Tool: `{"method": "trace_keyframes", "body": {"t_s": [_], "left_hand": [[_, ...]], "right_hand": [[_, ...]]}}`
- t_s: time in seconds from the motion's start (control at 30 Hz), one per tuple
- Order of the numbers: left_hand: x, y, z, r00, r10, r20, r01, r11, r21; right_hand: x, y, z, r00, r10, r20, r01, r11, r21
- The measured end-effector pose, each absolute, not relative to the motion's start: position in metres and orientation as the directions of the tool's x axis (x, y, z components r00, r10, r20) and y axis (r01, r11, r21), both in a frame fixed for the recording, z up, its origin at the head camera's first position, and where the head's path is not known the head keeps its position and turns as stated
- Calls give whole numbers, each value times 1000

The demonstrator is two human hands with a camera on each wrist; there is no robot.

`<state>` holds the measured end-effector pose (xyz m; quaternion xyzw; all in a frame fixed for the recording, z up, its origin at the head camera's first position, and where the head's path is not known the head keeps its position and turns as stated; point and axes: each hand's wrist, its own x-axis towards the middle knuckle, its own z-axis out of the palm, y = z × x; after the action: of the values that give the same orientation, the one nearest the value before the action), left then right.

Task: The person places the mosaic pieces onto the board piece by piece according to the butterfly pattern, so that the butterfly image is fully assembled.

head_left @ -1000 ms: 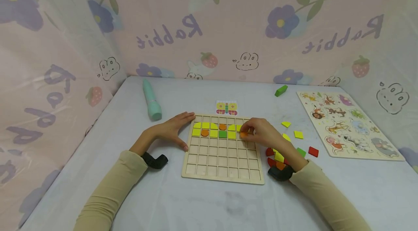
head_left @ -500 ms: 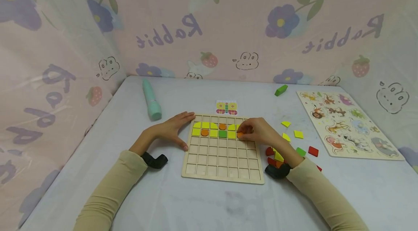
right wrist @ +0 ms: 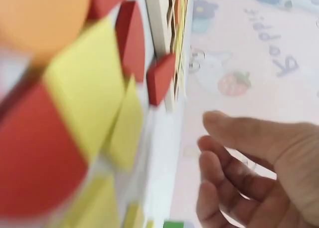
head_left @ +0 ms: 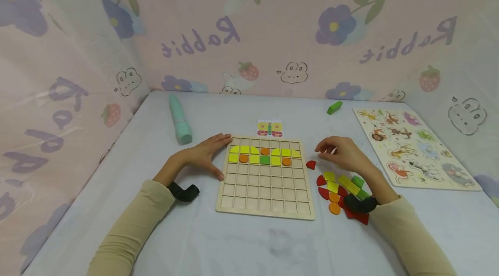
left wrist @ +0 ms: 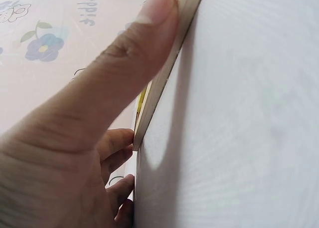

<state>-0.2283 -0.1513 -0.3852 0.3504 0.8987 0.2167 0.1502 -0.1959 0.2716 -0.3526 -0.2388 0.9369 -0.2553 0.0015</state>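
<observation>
The wooden grid board [head_left: 269, 213] has yellow pieces [head_left: 275, 161], several orange discs [head_left: 286, 162] and a green square [head_left: 264, 160] in its upper rows. My left hand [head_left: 202, 154] is spread at the board's left edge; in the left wrist view its thumb [left wrist: 149, 33] touches the rim. Right of the board, my right hand [head_left: 345, 152] hovers with bent fingers and, in the right wrist view, a gap between thumb and fingers [right wrist: 249, 173], holding nothing visible. A red piece [head_left: 310, 164] lies by the board's right edge. The wrist hides part of the loose pile [head_left: 332, 187].
A small butterfly pattern card [head_left: 270, 128] lies behind the board. At the back left is a mint-green cylindrical object [head_left: 181, 120]. A green block [head_left: 334, 107] lies at the back right, left of an animal puzzle board [head_left: 413, 150].
My right hand has let go of an orange disc, which now lies in the board's second yellow row, and has moved right. Loose pieces near it lie differently. My left hand stays put.
</observation>
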Motion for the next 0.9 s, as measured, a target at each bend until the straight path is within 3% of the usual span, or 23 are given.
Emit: {"method": "trace_keyframes", "body": {"t_s": [0.33, 0.9], "left_hand": [[-228, -153, -386, -716, 687, -120, 552, 663, 505], [-227, -151, -383, -714, 687, -130, 548, 666, 506]], "right_hand": [[-173, 294, -353, -830, -555, -53, -452, 725, -521], [-173, 294, -359, -849, -529, -13, -472, 768, -432]]}}
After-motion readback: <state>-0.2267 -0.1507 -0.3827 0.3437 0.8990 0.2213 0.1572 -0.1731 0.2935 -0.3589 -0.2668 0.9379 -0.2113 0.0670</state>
